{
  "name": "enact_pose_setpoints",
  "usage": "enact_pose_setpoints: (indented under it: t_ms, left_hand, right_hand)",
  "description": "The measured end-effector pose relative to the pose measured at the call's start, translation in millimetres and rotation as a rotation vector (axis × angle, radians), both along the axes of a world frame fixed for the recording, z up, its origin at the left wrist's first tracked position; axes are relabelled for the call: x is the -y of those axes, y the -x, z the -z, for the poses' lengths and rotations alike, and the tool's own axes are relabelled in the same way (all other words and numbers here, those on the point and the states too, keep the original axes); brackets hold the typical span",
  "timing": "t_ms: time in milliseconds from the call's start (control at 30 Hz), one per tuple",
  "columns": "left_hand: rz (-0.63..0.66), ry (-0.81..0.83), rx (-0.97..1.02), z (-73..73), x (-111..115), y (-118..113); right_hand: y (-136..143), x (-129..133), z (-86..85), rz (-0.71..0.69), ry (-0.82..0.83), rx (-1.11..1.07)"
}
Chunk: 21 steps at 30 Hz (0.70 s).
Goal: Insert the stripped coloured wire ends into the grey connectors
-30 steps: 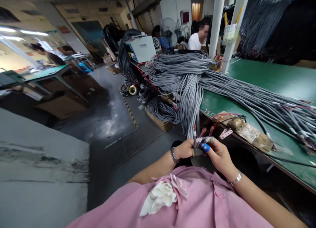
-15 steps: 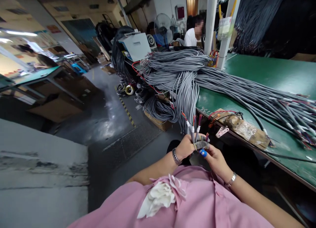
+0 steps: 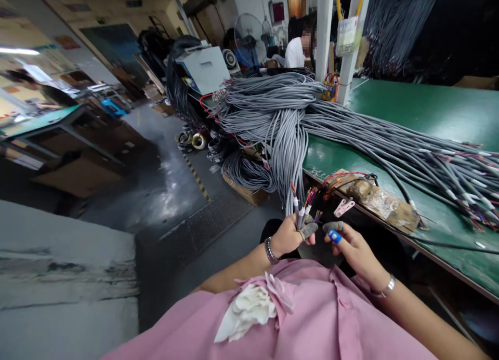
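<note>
Several grey cables (image 3: 300, 217) with white sleeves and bared coloured wires stand upright in my left hand (image 3: 289, 236), whose thumb and fingers are closed round them. Grey covers wrap some of my fingertips. My right hand (image 3: 356, 248) is a short distance to the right of these cable ends, apart from them. Its thumb, wrapped in blue, lies close to the grey-covered index finger in a pinch. Whether anything small is between those fingertips cannot be made out. Behind my left hand, a thick bundle of grey cables (image 3: 286, 147) hangs over the table edge.
The green table (image 3: 409, 97) carries long grey cables to the right. Near its edge lie a taped brown block (image 3: 372, 199) and a pink clip (image 3: 344, 208). Coiled cable (image 3: 247, 173) lies below. A person (image 3: 295, 52) in white sits beyond the posts.
My right hand has drawn away to the right from the cable ends that both hands were touching. My left hand keeps its hold, and the coloured wires look more spread. The view has shifted slightly.
</note>
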<state>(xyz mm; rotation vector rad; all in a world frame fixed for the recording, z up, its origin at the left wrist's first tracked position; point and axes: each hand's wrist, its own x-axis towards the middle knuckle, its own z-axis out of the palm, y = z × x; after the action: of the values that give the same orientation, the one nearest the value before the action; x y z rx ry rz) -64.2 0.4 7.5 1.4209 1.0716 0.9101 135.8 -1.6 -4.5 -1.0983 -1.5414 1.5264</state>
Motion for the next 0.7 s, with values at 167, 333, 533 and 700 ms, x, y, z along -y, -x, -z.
enact_pose_setpoints:
  t_ms: [167,333,533,700]
  left_hand:
    - [-0.013,0.000,-0.017,4.8,2,-13]
    - [-0.005,0.004,-0.042,6.0,2,-19]
    - [0.131,0.020,-0.152,-0.4,-3,-20]
    - [0.102,0.082,-0.136,-5.1,-4,-25]
  right_hand:
    - [14,-6,-6.8,0.046,0.032,-0.143]
    - [15,-8,0.9,0.081,0.089,-0.165]
    - [1,-11,1.3,0.147,0.035,-0.120]
    - [-4,-12,-2.8,0.089,-0.034,-0.074]
